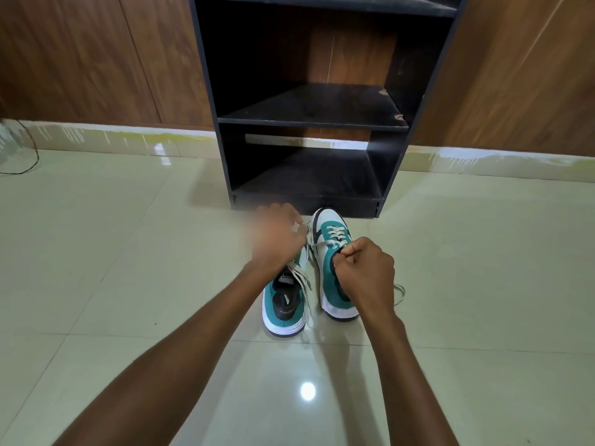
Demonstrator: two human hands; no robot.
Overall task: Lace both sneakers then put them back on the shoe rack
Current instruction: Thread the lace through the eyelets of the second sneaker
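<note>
The left hand [279,235] was smeared by motion blur, so the lie of its fingers could not be made out; it seemed to pinch a lace [315,245], though the grip itself was unclear. That hand and its wrist covered the front half of the left sneaker [283,309]. The right hand [363,273] hid the tongue and collar of the right sneaker [328,252], and what its curled fingers held was concealed. The shoe rack [309,123], behind the sneakers, was cut off by the top edge. A cable [30,156], far left of the rack, ran out of the left edge. The label on the left sneaker's tongue was too small to read.
</note>
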